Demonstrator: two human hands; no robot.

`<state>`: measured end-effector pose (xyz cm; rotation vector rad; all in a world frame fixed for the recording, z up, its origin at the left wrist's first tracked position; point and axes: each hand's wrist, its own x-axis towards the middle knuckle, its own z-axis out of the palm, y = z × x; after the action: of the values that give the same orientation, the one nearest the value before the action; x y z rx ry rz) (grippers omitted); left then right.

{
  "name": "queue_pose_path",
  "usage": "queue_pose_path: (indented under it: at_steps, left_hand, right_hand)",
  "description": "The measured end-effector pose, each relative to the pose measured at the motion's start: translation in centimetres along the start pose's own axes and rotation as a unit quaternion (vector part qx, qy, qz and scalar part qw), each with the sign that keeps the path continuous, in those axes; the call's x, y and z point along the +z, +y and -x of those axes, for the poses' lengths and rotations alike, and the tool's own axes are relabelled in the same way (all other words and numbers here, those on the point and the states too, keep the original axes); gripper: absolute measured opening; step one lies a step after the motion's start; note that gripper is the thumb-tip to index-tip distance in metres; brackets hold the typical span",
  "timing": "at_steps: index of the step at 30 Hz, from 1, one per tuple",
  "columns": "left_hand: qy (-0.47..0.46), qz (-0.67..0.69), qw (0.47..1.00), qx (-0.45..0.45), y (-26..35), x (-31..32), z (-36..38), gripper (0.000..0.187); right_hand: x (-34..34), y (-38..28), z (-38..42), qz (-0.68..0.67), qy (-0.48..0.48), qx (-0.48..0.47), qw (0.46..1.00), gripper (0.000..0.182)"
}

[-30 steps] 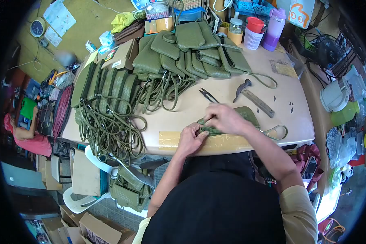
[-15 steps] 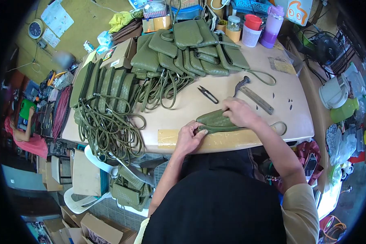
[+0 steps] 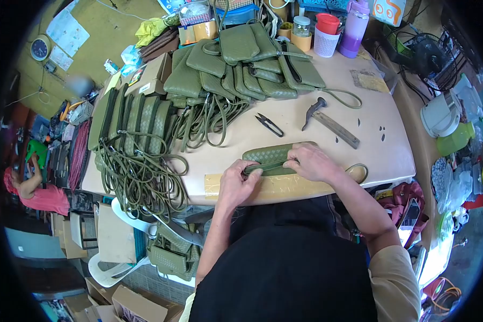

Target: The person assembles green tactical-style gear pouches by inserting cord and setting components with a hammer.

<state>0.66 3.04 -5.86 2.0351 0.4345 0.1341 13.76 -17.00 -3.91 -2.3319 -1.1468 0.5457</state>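
Pouch (image 3: 268, 154) lies flat on the table (image 3: 381, 155), at the near edge. I see the left hand (image 3: 236, 182) nearly closed, thumb and fingers on its left end; right hand (image 3: 312, 161) partly curled, fingertips pinching its near edge. Progress: one pouch in hand, edge being handled, can't confirm it's finished. More sit in the pile (image 3: 241, 45) behind; can't tell their status. Snips (image 3: 269, 124) and hammer (image 3: 335, 129) lie unheld.

The green pouch (image 3: 269, 154) looks like textured leather; the hammer (image 3: 333, 126) has dark metal and worn wood.
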Motion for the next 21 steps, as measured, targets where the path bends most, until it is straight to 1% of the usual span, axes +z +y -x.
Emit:
queue_pose_path:
  at_steps: [2, 3, 5, 6, 7, 8, 10, 12, 14, 16, 17, 19, 20, 21]
  left_hand:
    - [0.006, -0.066, 0.997, 0.041, 0.4, 0.1, -0.1, 0.021]
    - [0.007, -0.067, 0.997, 0.040, 0.3, -0.1, -0.2, 0.021]
    - [-0.032, -0.055, 0.998, 0.003, 0.0, -0.2, -0.5, 0.024]
    - [-0.031, -0.055, 0.998, 0.002, -0.3, -0.1, -0.7, 0.024]
    - [-0.023, -0.071, 0.997, 0.023, -0.6, 0.0, -0.9, 0.025]
    - [-0.016, -0.086, 0.995, 0.044, -0.7, 0.0, -1.0, 0.026]
    - [-0.018, -0.095, 0.995, 0.029, -0.5, 0.1, -1.0, 0.027]
    - [-0.020, -0.104, 0.994, 0.015, -0.4, 0.3, -1.0, 0.028]
    - [0.000, -0.168, 0.985, 0.031, -0.6, 0.5, -1.2, 0.030]
    - [0.001, -0.181, 0.983, 0.026, -0.8, 0.7, -1.4, 0.031]
    - [0.002, -0.193, 0.981, 0.021, -0.9, 0.6, -1.4, 0.031]
    - [-0.009, -0.172, 0.985, 0.029, -0.7, 0.4, -1.2, 0.032]
    - [-0.021, -0.149, 0.988, 0.038, -0.6, 0.4, -1.0, 0.032]
    - [-0.022, -0.149, 0.988, 0.037, -0.5, 0.3, -0.9, 0.032]
  right_hand:
    - [0.1, -0.1, -0.2, 0.009, 0.001, -0.003, 1.000, 0.025]
    - [-0.1, -0.2, -0.1, 0.002, -0.001, 0.002, 1.000, 0.024]
    - [-0.1, 0.5, -0.1, -0.004, -0.005, 0.006, 1.000, 0.024]
    - [0.0, 1.7, -0.4, -0.102, 0.027, -0.033, 0.994, 0.022]
    - [0.0, 2.4, -0.8, -0.199, 0.060, -0.070, 0.976, 0.020]
    - [-0.5, 2.3, -1.1, -0.199, 0.059, -0.070, 0.976, 0.020]
    - [-1.5, 1.5, -1.5, -0.340, 0.043, -0.047, 0.938, 0.017]
    - [-0.7, 0.0, -2.1, -0.347, 0.035, -0.054, 0.936, 0.018]
    - [0.8, -2.1, -3.3, -0.352, 0.029, -0.063, 0.933, 0.019]
    - [2.9, -3.3, -4.5, -0.288, 0.050, -0.174, 0.940, 0.022]
    - [3.1, -3.0, -4.8, -0.288, 0.049, -0.175, 0.940, 0.022]
    - [2.9, -2.1, -5.4, -0.170, 0.031, -0.166, 0.971, 0.021]
    - [2.4, -1.3, -5.1, -0.188, 0.011, -0.133, 0.973, 0.021]
    - [1.9, -0.5, -4.5, -0.189, 0.011, -0.132, 0.973, 0.021]
